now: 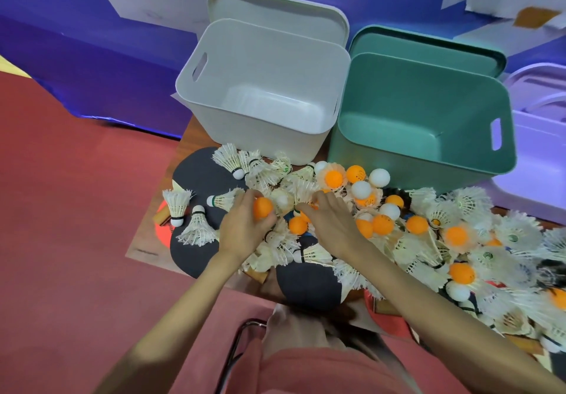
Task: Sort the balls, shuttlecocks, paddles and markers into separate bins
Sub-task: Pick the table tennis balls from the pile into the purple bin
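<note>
Head view, looking down on a heaped desk (147, 242). Left hand (245, 228), centre of the frame, curled round one orange ball (262, 207); right hand (332, 225) just beside it, fingers bent down into the pile, hold not clear from here. White bin (263, 87) and green bin (428, 111) at the top, both showing bare floors. Shuttlecocks (228, 157), orange and white balls (356, 174) and dark paddles (309, 283) tangled across the lower right; no markers made out. Risks, as a judgement: loose balls nudged by either wrist and rolling off the near edge; feathers snagging on fingers and dragging a shuttlecock along with a ball; mixed kinds landing in one bin.
</note>
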